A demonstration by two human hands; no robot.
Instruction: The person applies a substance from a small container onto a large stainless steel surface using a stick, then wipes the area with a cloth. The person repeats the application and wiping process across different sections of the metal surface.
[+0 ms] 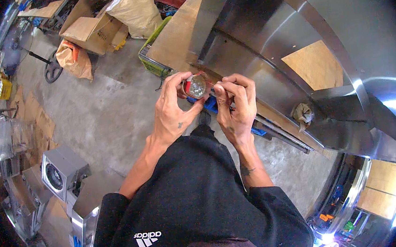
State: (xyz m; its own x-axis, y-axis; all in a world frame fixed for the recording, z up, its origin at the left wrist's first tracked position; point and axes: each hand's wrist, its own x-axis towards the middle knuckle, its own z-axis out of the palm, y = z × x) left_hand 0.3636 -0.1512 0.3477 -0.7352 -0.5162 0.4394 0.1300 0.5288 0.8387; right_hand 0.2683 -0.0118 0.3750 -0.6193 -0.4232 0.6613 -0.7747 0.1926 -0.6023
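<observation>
My left hand (173, 102) is curled around a small round, shiny, see-through thing (197, 87) with red at its edge; I cannot make out its exact kind. Close by on its right, my right hand (236, 102) is closed, with thumb and forefinger pinched together. A thin reddish line (209, 83) runs from the round thing toward those fingertips, too fine to name. Both hands are held up in front of my body, above the concrete floor and beside the edge of a workbench.
Large bent sheet-metal panels (252, 48) lie on the wooden bench (176, 38) to the right. A green crate (151, 64) stands under its far corner. Cardboard boxes (88, 32) and sacks (136, 11) are at the back left. A grey metal box (65, 170) with a round opening stands left.
</observation>
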